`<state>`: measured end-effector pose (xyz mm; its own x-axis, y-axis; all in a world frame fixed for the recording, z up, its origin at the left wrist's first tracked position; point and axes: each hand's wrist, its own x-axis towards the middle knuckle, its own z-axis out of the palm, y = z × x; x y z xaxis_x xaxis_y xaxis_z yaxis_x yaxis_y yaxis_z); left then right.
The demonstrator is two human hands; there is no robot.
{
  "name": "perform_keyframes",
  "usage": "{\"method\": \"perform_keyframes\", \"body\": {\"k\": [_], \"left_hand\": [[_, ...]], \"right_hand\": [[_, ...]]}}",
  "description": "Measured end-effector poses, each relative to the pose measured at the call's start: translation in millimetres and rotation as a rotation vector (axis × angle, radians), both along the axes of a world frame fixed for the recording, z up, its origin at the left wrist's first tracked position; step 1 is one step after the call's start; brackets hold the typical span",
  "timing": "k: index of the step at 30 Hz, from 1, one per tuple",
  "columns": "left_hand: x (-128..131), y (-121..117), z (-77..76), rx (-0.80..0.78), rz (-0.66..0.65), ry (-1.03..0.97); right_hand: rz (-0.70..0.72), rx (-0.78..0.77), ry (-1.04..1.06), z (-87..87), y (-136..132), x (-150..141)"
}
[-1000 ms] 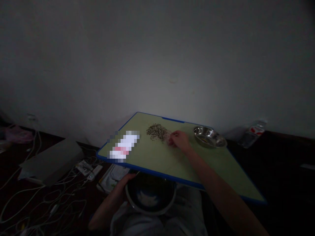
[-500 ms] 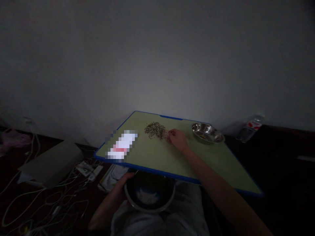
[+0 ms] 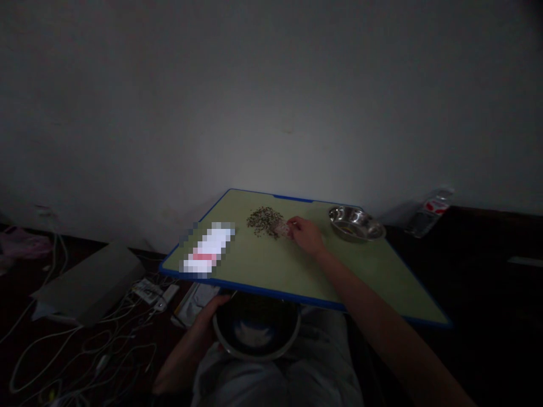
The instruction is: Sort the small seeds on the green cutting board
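My right hand (image 3: 306, 234) reaches over the low table (image 3: 275, 271), its fingers closed on a small see-through, pinkish piece (image 3: 280, 228), plastic by its look. That piece meets the right edge of a spread of small dark and pale grains (image 3: 263, 219), too small to name. Below the table's near edge, my left hand (image 3: 212, 314) grips the left rim of a large metal bowl (image 3: 257, 347) on my lap. The bowl's inside is dark and its contents cannot be made out. A smaller steel bowl (image 3: 356, 225) stands right of my right hand.
A phone-like bright, blurred-out rectangle (image 3: 208, 249) lies on the table's left side. Left on the floor are a grey box (image 3: 91, 285), a power strip (image 3: 165, 297) and tangled white cables (image 3: 97, 345). A plastic bottle (image 3: 432, 212) leans by the wall (image 3: 271, 102) at right.
The view has shifted slightly, so the table sits a little higher. The see-through piece in my right hand shows more plainly against the grains. My left hand keeps its hold on the bowl.
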<state>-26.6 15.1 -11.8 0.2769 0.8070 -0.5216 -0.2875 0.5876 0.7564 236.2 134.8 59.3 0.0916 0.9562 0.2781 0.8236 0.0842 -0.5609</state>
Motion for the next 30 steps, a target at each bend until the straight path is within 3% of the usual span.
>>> {"method": "perform_keyframes", "body": {"k": [11, 30], "left_hand": [[-2, 3, -7.1, -0.032, 0.007, -0.014], [3, -2, 1.8, -0.047, -0.014, -0.024]], "right_hand": [[0.019, 0.101, -0.085, 0.1, -4, -3], [0.210, 0.080, -0.185, 1.9, -18, -14]]}}
